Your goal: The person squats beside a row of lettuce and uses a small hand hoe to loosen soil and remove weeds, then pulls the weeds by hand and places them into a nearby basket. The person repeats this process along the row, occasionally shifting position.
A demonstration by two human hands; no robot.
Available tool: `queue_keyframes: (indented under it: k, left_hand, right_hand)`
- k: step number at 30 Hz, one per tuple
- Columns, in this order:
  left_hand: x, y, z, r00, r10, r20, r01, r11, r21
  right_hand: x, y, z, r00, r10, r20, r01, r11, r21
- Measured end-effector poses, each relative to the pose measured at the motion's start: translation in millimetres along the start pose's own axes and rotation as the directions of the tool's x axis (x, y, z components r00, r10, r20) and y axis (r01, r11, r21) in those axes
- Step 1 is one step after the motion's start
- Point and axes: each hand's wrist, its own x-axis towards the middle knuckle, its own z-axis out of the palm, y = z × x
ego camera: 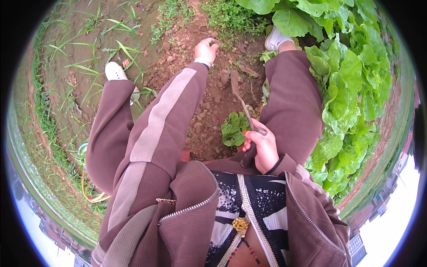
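My left hand (205, 51) reaches forward, low over loose reddish-brown soil (206, 110), just short of a patch of small leafy weeds (230, 15). Its fingers are bent towards the thumb; whether something small is between them cannot be told. Nearer my body, my right hand (263, 143) grips the dark handle of a metal hand tool (245, 108), probably a small trowel. The bent neck points forward, and its narrow, soil-coloured blade ends right of and nearer than my left hand. A large green leaf with holes (234, 129) lies left of the tool's neck.
Broad-leaved green plants (347, 73) stand in a row along my right leg. Grass-like shoots (125, 53) grow in the soil on the left. My white shoes (115, 71) are on both sides of the soil. A yellow looped object (87, 190) lies beside my left leg.
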Motion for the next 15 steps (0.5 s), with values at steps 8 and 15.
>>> queue_keyframes:
  k: [8, 15]
  left_hand:
    - [-20.7, -0.4, 43.2, 0.756, 0.477, 0.448, -0.653, 0.598, 0.465]
    - [-1.2, -0.2, 64.8, 0.714, 0.356, 0.604, -0.700, 0.405, 0.589]
  right_hand:
    - [5.3, 0.3, 1.3, 0.992, -0.053, 0.111, 0.050, 0.998, 0.022]
    - [7.3, -4.0, -1.1, 0.991, -0.025, 0.128, 0.029, 0.999, -0.031]
